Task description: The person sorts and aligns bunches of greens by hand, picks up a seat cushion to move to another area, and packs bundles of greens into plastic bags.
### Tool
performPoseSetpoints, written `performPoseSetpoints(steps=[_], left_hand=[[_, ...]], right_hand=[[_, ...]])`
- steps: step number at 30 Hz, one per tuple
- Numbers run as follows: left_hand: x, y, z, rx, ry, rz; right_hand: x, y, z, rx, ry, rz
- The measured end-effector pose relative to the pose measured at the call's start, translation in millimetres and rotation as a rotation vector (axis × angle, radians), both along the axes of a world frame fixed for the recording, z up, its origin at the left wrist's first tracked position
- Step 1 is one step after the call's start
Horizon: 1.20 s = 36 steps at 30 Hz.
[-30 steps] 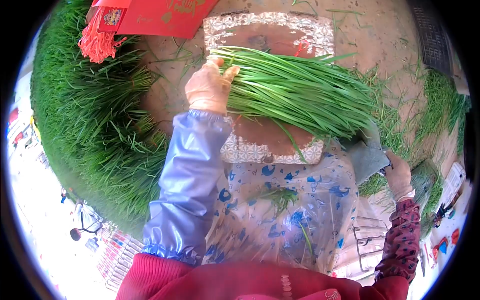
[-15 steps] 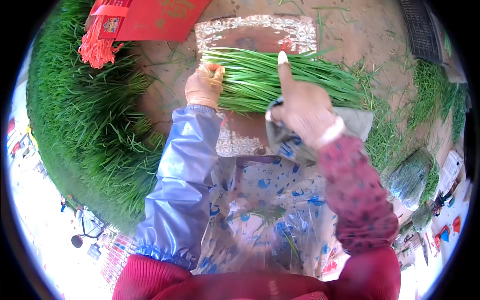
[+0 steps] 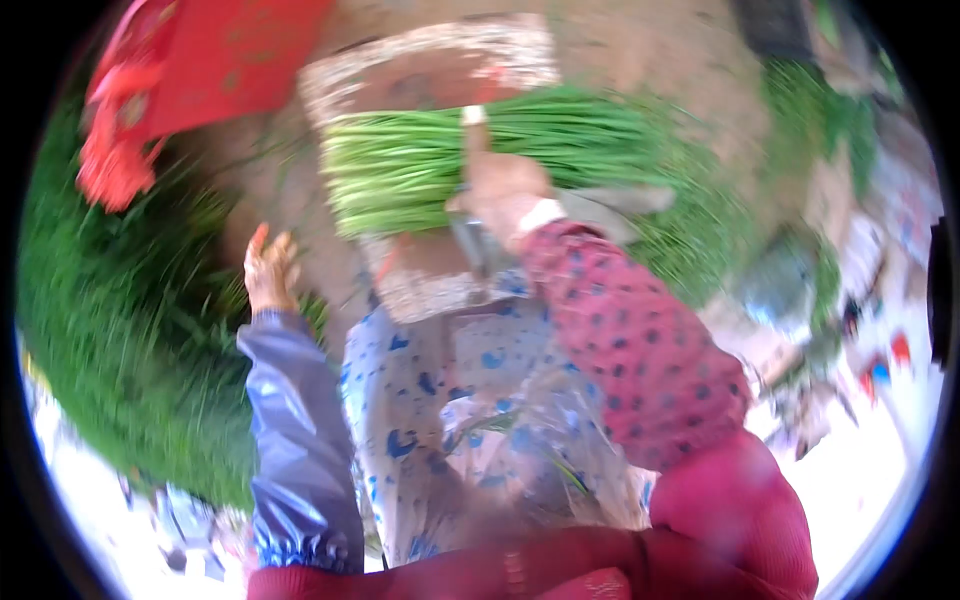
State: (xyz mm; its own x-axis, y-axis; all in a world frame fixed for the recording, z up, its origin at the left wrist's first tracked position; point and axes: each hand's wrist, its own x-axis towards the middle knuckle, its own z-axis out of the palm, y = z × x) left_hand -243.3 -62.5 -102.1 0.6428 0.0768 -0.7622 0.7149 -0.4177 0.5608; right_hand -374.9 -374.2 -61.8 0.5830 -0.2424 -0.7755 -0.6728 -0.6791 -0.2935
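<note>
Centrally, a patterned, worn board (image 3: 420, 290) lies on a brown surface, with a bundle of long green stalks (image 3: 395, 170) across its middle, pale ends to the left and darker tips reaching past the board's right edge. The right hand (image 3: 508, 192) rests over the bundle above the board, index finger stretched across the stalks. Grey material (image 3: 610, 205) shows on both sides of that hand; blur hides the other fingers, so I cannot tell whether they grip it. The left hand (image 3: 270, 270) is empty, fingers loosely parted, just left of the board. Its sleeve (image 3: 300, 430) is shiny blue; the dotted red sleeve (image 3: 640, 340) of the right arm covers the board's lower right corner.

Further left of the board, a dense bank of greens (image 3: 120, 350) curves along the side. Loose clippings (image 3: 700, 240) are strewn to its right, with a bulging clear bag (image 3: 780, 285) beyond them. Below the board, towards the wearer, spreads clear plastic sheeting (image 3: 395, 440) printed with blue shapes. Above left of the board are a red sheet (image 3: 240, 70) and coral-red strings (image 3: 120, 165); the sheet's faint gold marks are too blurred to read.
</note>
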Motion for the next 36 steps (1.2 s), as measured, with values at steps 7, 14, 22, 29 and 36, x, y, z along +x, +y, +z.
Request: performPoseSetpoints(steps=[7, 14, 22, 29, 36], left_hand=[[-99, -28, -102, -0.337, 0.394, 0.030], [-110, -59, -71, -0.439, 0.283, 0.270], [-138, -89, -43, -0.695, 0.335, 0.053], [-184, -176, -38, -0.937, 0.291, 0.130], [-216, -269, -122, -0.927, 0.367, 0.205]], right_hand=[[-11, -8, -7, -0.070, 0.049, -0.073], [-20, -9, -2, -0.105, -0.111, 0.091], [-35, -25, 2, -0.193, -0.220, 0.118], [-82, -101, 3, -0.271, -0.241, 0.152], [-119, -173, -10, -0.369, -0.089, -0.084]])
